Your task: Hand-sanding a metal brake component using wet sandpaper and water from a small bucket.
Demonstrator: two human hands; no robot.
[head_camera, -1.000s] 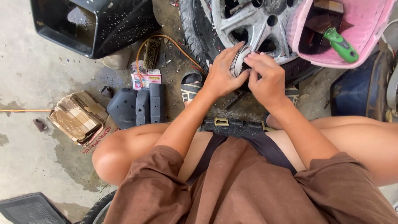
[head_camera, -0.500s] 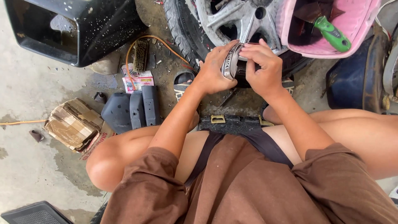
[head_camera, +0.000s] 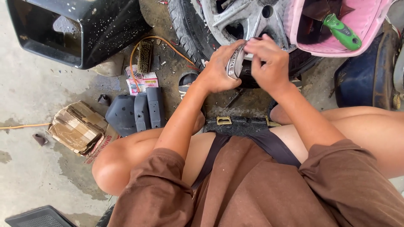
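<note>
Both hands clamp a small curved metal piece over the tyre.
Left hand grasps its lower edge, right hand pinches the top; it looks mid-handling, not yet set down. Alloy wheel lies behind. Pink basket top right, red-and-white flat packet beside brush, taped cardboard box at left.

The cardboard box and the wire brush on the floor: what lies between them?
In the head view, between the cardboard box and the wire brush lie a small printed packet and dark grey plastic pieces, on stained concrete.
</note>
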